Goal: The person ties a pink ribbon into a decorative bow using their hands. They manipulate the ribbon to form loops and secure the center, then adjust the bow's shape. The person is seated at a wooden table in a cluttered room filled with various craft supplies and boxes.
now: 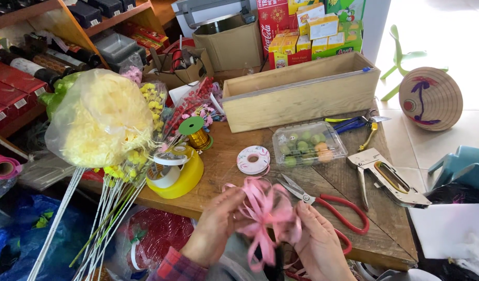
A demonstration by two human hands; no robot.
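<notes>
Flower and gift shop workbench (239, 151), ribbon spools (253, 159), wrapped yellow blooms (106, 119), stapler (385, 179), stocked shelves (52, 31)

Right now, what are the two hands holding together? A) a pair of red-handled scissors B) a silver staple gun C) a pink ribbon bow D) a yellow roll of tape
C: the left hand and right hand both pinch the pink ribbon bow, while the red-handled scissors, yellow roll of tape and silver staple gun lie untouched on the wooden table.
</notes>
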